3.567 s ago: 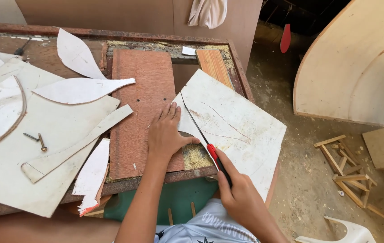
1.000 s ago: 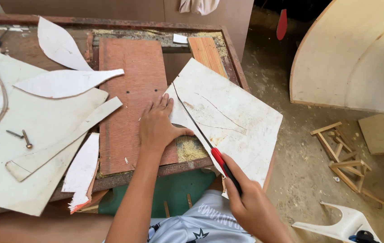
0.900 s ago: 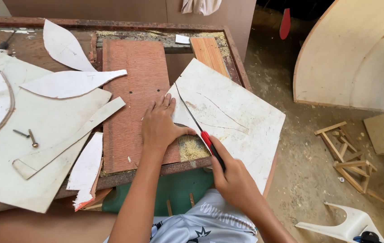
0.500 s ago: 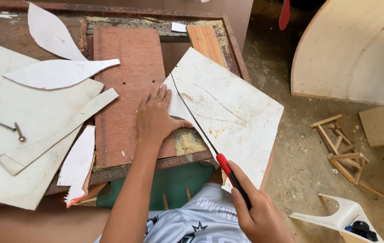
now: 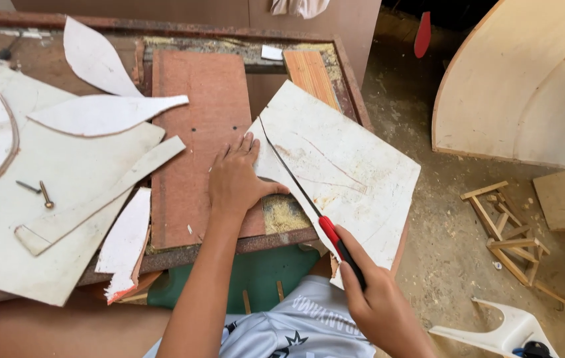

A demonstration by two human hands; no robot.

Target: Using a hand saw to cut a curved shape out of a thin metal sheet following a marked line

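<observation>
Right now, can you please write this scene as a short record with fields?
Left hand: flat on the white board, at its left edge
Right hand: grips the saw by its red and black handle
Saw blade: lies in a cut across the white board
Under the board: reddish panel on the workbench
Sawdust: small pile beside the left thumb
Left of bench: white cut-out pieces, a screw
Floor: small wooden frame

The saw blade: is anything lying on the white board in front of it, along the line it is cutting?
Nothing visible does. The saw, held by the right hand, runs across the white board with bare surface ahead of it. The left hand presses down beside the blade, left of the cut.
</observation>
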